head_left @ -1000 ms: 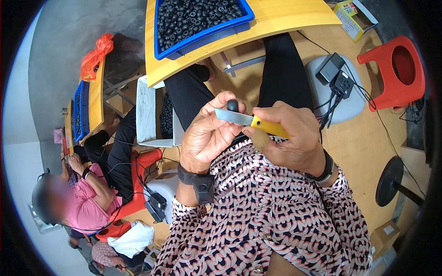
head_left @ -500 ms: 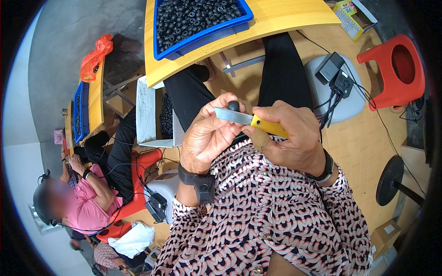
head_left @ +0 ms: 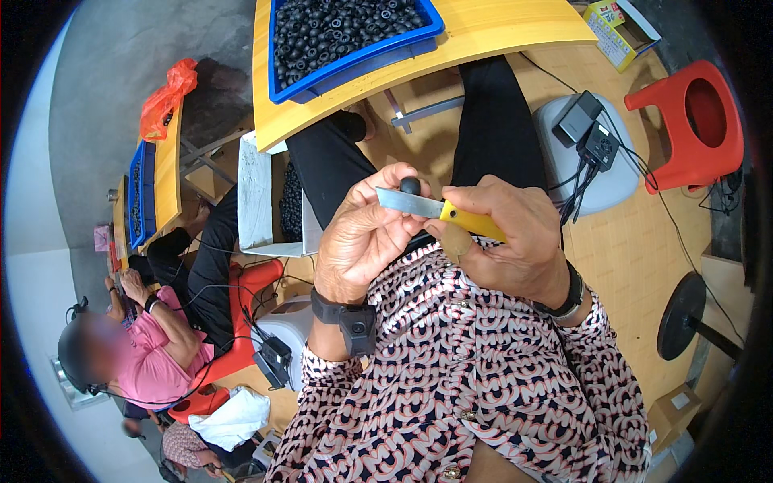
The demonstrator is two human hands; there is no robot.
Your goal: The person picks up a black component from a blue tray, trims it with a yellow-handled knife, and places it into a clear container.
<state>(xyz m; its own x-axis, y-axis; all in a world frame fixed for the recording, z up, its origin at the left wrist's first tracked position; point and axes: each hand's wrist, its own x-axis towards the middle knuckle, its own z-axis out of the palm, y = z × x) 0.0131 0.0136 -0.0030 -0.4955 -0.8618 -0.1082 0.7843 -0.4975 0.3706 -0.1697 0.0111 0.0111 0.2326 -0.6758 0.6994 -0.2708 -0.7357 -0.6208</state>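
Yellow-handled, the knife (head_left: 473, 221) is gripped in our right hand (head_left: 519, 235), whose fingers are closed, and its blade (head_left: 407, 202) points to the left. Our left hand (head_left: 354, 233) pinches a small black piece (head_left: 411, 185) with bent fingers, just at the far side of the blade; we cannot tell if these two touch. Farther, to the left, a blue tray (head_left: 366, 67) of black rings (head_left: 346, 34) stands on our table (head_left: 515, 28).
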